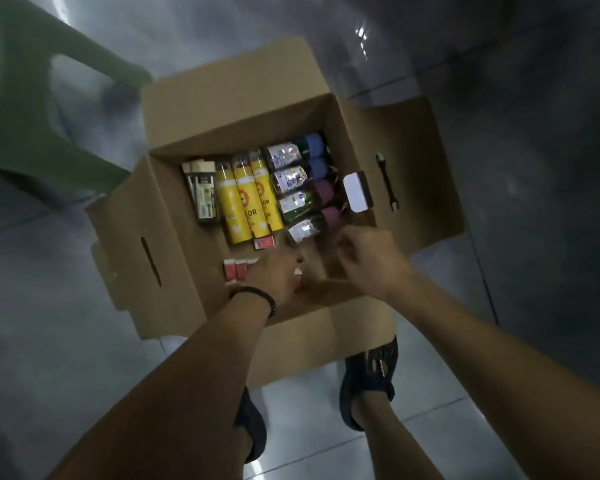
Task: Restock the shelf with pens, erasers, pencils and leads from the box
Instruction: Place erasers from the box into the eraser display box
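An open cardboard box (222,98) stands on the floor below me. Inside lie three yellow tubes of colour pencils (246,199), a dark pack with white labels (203,194) at the left, several clear packs with coloured ends (300,181) and a white case (355,192). Small red and white packs (238,268) lie at the near left, one more (264,243) below the tubes. My left hand (274,275), with a dark wrist band, is low in the box and closed on small red and white packs. My right hand (368,261) hovers beside it, fingers curled, nothing visible in it.
A green plastic chair (25,109) stands at the upper left, close to the box's left flap (136,244). The right flap (416,174) lies spread out. My two feet in dark sandals (368,386) stand on the grey tiled floor just behind the box.
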`<move>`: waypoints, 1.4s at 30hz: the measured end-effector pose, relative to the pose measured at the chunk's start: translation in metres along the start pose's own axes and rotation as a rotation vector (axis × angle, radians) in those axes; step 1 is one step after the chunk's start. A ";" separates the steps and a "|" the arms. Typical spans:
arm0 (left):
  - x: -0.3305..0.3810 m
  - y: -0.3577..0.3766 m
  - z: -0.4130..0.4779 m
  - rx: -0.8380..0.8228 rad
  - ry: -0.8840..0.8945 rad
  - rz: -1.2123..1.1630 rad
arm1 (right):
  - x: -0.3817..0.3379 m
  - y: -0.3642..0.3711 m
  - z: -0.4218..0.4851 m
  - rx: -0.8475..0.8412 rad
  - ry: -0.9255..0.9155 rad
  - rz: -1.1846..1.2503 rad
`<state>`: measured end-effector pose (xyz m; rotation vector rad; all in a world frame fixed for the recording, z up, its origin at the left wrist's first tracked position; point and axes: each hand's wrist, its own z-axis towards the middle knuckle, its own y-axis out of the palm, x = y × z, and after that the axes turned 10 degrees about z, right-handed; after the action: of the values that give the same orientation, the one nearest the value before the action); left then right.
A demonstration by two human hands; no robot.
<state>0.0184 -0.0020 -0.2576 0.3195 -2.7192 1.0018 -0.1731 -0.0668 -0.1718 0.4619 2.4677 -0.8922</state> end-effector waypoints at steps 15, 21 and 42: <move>-0.013 0.043 0.044 -0.086 0.136 0.476 | 0.033 0.049 0.018 -0.061 -0.095 0.112; -0.029 0.048 0.045 -0.127 0.226 0.358 | 0.048 0.051 0.021 -0.009 -0.061 0.139; -0.049 0.037 0.017 0.007 0.060 -0.365 | 0.022 0.059 0.002 0.092 0.086 0.269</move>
<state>0.0521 0.0205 -0.3062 0.7424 -2.4778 0.8992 -0.1642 -0.0216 -0.2147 0.8577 2.3725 -0.8918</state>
